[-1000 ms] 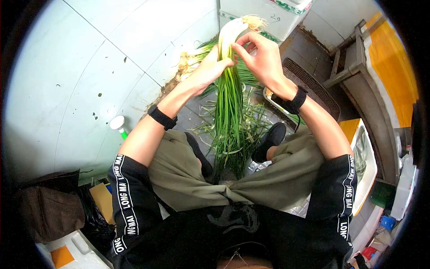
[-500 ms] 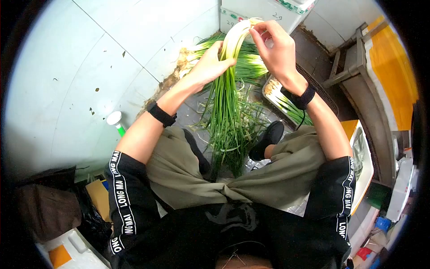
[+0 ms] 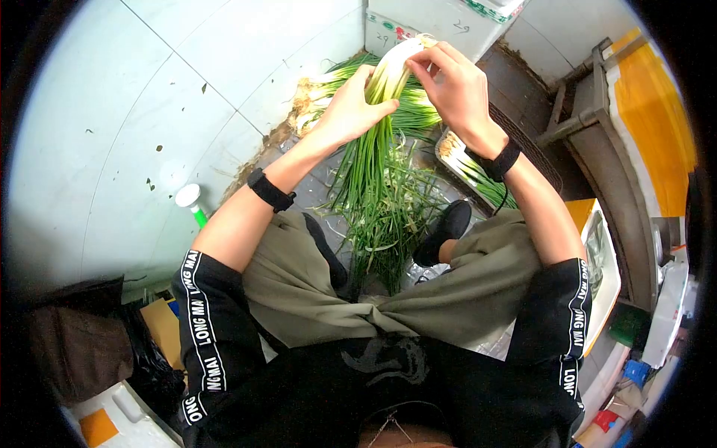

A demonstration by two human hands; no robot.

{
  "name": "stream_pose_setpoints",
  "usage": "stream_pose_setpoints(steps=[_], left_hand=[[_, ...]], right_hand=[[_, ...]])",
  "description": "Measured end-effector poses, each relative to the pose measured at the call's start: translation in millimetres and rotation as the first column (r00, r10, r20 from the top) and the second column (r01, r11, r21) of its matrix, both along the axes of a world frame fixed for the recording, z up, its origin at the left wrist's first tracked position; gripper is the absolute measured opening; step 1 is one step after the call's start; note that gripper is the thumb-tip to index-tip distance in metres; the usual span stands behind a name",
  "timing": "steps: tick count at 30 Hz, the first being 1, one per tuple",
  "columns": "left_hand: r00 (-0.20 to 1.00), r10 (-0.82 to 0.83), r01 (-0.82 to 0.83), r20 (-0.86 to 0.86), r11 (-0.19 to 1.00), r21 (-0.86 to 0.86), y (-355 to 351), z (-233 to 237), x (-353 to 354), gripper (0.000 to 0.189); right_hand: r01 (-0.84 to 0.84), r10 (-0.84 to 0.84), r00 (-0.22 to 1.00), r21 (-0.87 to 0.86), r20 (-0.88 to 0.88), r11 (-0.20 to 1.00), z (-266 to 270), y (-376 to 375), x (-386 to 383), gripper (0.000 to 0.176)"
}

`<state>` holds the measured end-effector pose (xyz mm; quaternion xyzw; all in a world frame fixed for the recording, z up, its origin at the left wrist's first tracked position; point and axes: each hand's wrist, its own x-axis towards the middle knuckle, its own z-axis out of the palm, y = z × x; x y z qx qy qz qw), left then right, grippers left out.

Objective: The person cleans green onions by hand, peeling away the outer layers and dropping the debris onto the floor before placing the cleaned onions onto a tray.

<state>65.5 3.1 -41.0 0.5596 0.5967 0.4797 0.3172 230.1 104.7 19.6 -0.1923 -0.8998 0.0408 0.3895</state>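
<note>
At the lower left sit a white foam box (image 3: 142, 422) with an orange patch, a dark brown cloth (image 3: 86, 351) and a black plastic bag (image 3: 153, 366), with a piece of cardboard (image 3: 162, 328) just beside the bag. Above them, near the pale tiled wall (image 3: 149, 97), stands a white-topped object (image 3: 188, 196) with a green stem.

Left of the upper centre, loose spring onions (image 3: 317, 91) lie on the floor, roots toward the wall. In front of them the left hand (image 3: 352, 108), its wrist banded in black, grasps a bunch of spring onions (image 3: 387, 81) at the upper centre; the white root ends arch up to the right and the green leaves hang down. Below, at the middle of the frame, leaf scraps (image 3: 385, 235) lie between two black shoes.

White foam boxes (image 3: 418, 26) stand at the top. The right hand (image 3: 459, 93) has its fingers bent and its tips at the bunch's white stalks; whether they pinch anything, I cannot tell. Below that hand, right of centre, a tray (image 3: 441, 159) holds more spring onions. Farther right is a metal frame beside a yellow-orange sheet (image 3: 653, 119).
</note>
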Motion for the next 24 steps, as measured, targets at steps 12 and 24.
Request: stream_pose_setpoints(steps=[12,24], left_hand=[[0.997,-0.046,0.049,0.062,0.998,-0.044,-2.8,9.2,-0.8,0.062],[0.975,-0.039,0.062,0.218,0.993,-0.101,-6.6,10.5,-4.8,0.052]], right_hand=[[0.101,-0.098,0.995,0.196,-0.025,0.975,8.1,30.6,16.4,0.012],[-0.056,0.058,0.997,-0.029,0.048,0.998,6.2,27.0,22.9,0.020]])
